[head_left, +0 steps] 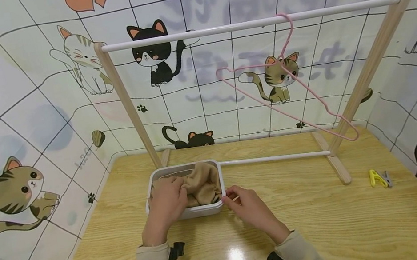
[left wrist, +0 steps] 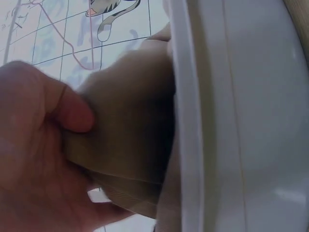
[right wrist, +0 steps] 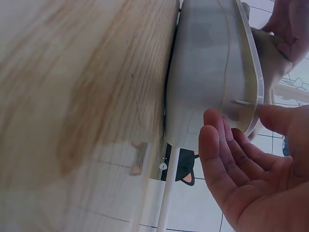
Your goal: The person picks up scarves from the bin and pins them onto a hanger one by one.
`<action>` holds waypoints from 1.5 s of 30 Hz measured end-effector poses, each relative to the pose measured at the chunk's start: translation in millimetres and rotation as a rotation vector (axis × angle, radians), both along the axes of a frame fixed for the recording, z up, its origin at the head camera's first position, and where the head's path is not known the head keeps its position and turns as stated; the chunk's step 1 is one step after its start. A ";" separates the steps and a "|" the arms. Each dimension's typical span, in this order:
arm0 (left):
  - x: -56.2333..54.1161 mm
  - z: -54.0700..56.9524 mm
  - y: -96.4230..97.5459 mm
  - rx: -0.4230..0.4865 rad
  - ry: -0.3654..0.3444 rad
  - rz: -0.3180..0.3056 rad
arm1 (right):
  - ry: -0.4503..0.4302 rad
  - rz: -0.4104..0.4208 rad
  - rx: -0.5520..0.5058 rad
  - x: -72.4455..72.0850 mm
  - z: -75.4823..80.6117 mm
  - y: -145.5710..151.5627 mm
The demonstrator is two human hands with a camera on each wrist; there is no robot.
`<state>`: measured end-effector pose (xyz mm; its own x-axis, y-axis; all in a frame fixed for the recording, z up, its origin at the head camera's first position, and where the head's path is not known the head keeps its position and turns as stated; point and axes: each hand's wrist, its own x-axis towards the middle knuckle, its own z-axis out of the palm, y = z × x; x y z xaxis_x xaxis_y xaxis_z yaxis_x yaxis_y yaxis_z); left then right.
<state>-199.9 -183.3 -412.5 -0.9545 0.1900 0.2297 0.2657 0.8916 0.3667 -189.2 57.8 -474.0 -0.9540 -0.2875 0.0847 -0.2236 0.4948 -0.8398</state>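
A white plastic tub (head_left: 202, 211) holds a crumpled brown cloth (head_left: 206, 184), which rises above the rim on the right. My left hand (head_left: 169, 201) reaches over the front of the tub and grips the cloth. In the left wrist view, folds of the cloth (left wrist: 130, 106) lie between the thumb and fingers. My right hand (head_left: 252, 209) holds the tub's front right corner. The right wrist view shows its thumb (right wrist: 275, 118) at the rim and its fingers (right wrist: 217, 150) curved beside the outer wall.
Behind the tub stands a drying rack with wooden legs (head_left: 127, 101) and a white top bar (head_left: 198, 33). An unloaded pink hanger (head_left: 269, 105) hangs from the bar, right of centre. A yellow clothespin (head_left: 377, 179) and a grey clothespin (head_left: 387, 178) lie on the table at right.
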 end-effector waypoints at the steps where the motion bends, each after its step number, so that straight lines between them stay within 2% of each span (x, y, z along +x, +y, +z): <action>1: 1.1 0.6 0.5 0.003 -0.025 -0.003 | -0.001 0.000 0.001 0.0 -0.1 0.1; 5: 1.4 -2.8 5.4 0.029 -0.103 0.004 | 0.006 0.001 0.007 0.2 0.1 0.5; 9: -3.0 -11.7 14.7 0.024 -0.042 0.027 | -0.001 0.010 -0.006 0.0 0.8 0.5; 13: -5.1 -19.1 23.5 0.012 0.030 0.135 | -0.003 0.022 -0.017 -0.6 -0.5 0.1; 16: -6.5 -24.2 27.6 0.022 0.046 0.205 | 0.002 0.026 -0.017 -0.8 -1.9 -0.1; 20: -8.0 -29.3 31.5 -0.004 0.034 0.251 | 0.002 0.032 -0.019 -0.9 -3.2 -0.2; 25: -7.5 -32.3 35.4 -0.070 0.014 0.259 | 0.003 0.030 -0.021 0.8 -1.5 -0.9; 32: -8.8 -33.7 32.2 -0.111 0.103 0.251 | 0.003 0.038 -0.031 1.6 -3.0 -2.3; 38: -11.9 -32.5 27.6 -0.023 0.233 0.271 | -0.001 0.045 -0.049 2.0 -5.4 -3.0; 42: -13.2 -28.6 24.6 0.034 0.313 0.253 | 0.000 0.043 -0.059 2.6 -4.8 -2.9; 45: -12.0 -23.3 23.2 0.075 0.341 0.241 | 0.001 0.041 -0.062 3.3 -3.6 -2.9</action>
<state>-211.9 -160.1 -435.8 -0.8364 -0.0583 0.5449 0.1703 0.9174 0.3596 -185.9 54.9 -477.6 -0.9415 -0.3204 0.1049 -0.2439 0.4323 -0.8681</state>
